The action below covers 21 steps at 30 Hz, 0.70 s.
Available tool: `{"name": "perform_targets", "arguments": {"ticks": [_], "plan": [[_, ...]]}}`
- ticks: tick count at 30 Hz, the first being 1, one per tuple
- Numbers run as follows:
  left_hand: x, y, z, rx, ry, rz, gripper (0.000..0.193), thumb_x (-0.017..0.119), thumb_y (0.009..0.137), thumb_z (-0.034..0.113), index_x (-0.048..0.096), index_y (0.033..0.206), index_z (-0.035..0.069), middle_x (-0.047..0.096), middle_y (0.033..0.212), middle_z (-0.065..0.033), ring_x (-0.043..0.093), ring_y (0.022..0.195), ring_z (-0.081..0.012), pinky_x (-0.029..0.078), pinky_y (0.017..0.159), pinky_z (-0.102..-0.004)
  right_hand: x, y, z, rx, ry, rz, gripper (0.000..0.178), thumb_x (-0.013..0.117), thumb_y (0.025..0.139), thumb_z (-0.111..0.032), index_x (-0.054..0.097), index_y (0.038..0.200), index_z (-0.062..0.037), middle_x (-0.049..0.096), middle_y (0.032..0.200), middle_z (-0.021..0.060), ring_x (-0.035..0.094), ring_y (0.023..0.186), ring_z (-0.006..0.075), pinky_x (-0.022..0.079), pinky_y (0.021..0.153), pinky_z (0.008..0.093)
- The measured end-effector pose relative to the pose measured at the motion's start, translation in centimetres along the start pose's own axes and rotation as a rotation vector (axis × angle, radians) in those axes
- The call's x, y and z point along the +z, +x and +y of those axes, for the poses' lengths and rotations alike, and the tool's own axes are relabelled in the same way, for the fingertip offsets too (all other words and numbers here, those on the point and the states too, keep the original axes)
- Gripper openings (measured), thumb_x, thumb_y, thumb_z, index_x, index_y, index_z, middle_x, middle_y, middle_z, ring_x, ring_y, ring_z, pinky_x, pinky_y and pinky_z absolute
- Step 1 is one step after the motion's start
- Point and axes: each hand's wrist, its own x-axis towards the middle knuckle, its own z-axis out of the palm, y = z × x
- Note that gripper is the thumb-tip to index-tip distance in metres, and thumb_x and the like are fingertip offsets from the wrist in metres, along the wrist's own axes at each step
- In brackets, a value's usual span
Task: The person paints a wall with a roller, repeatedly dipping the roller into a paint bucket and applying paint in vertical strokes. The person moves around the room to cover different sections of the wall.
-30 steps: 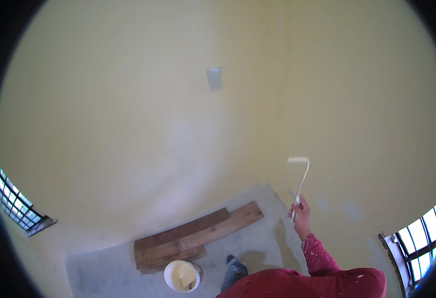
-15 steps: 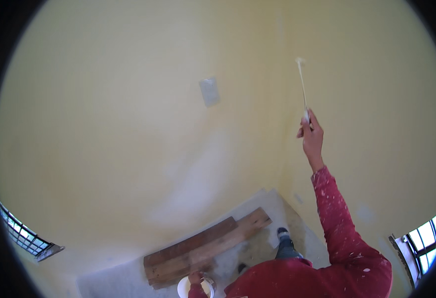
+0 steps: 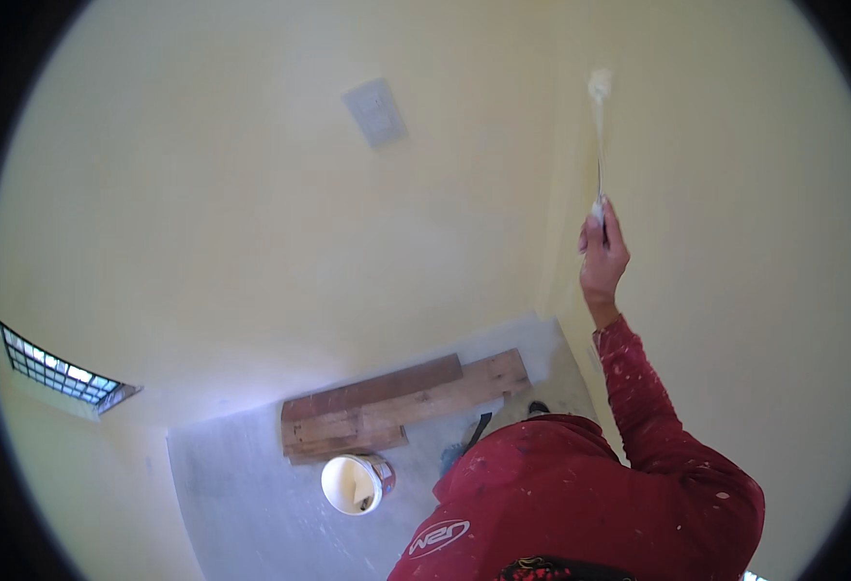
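Observation:
My right hand (image 3: 604, 257), on a raised and outstretched arm in a paint-flecked red sleeve, is closed around the pale handle of a slim tool (image 3: 600, 174). The tool points up along the yellow wall near the corner. At its far end is a whitish lump (image 3: 599, 85); I cannot make out the tool's exact kind, or whether the lump sits on it or on the wall. My left hand is out of view. A white bucket (image 3: 326, 476) stands below on the grey floor, with something tan inside it.
Wooden boards (image 3: 425, 397) lie on the floor along the wall's foot. A grey rectangular plate (image 3: 375, 112) is on the left wall. A barred window (image 3: 57, 373) opens at the far left. My foot (image 3: 539, 408) is near the right wall.
My left hand was at the bucket and has gone out of view. The view has shifted, showing more floor. My right hand still holds the tool up, its tip a little higher in the picture.

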Motion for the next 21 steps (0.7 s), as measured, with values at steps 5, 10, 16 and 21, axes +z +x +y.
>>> {"name": "perform_targets", "arguments": {"ticks": [5,10,16,21], "plan": [[3.8,-0.4,1.6,0.028,-0.013,0.096,0.032,0.055,0.094,0.018,0.067,0.122,0.008,0.073,0.121,-0.0147,0.067,0.103,-0.0311,0.055,0.085,-0.0444,-0.9,-2.8,5.1,0.282,0.211,-0.184,0.044,0.056,0.113,-0.019,0.056,0.151,0.0022,0.062,0.089,0.0026,0.052,0.067,0.0076,0.047,0.058,0.0254],[5.5,-0.7,1.9,0.013,-0.139,0.182,0.036,0.054,0.096,0.015,0.068,0.127,0.005,0.075,0.121,-0.0149,0.070,0.105,-0.0314,0.057,0.089,-0.0441,-0.8,-1.6,8.6,0.467,0.081,-0.334,0.045,0.053,0.113,-0.020,0.055,0.152,0.0021,0.061,0.082,0.0027,0.049,0.056,0.0062,0.044,0.049,0.0251],[4.1,0.3,6.4,-0.246,-0.013,0.204,0.043,0.059,0.100,0.013,0.065,0.139,-0.004,0.078,0.120,-0.0137,0.073,0.110,-0.0248,0.058,0.097,-0.0352,-2.1,2.0,12.3,0.311,0.040,-0.398,0.048,0.055,0.113,-0.024,0.054,0.154,0.0008,0.060,0.080,0.0026,0.049,0.055,0.0059,0.043,0.048,0.0242],[2.8,-1.6,0.5,0.125,0.223,0.202,0.041,0.064,0.099,0.019,0.071,0.133,-0.001,0.077,0.122,-0.0134,0.073,0.112,-0.0235,0.058,0.096,-0.0371,1.1,3.3,13.0,0.422,0.230,-0.440,0.047,0.055,0.114,-0.025,0.055,0.154,-0.0014,0.060,0.082,0.0021,0.048,0.055,0.0055,0.041,0.047,0.0235]]}}
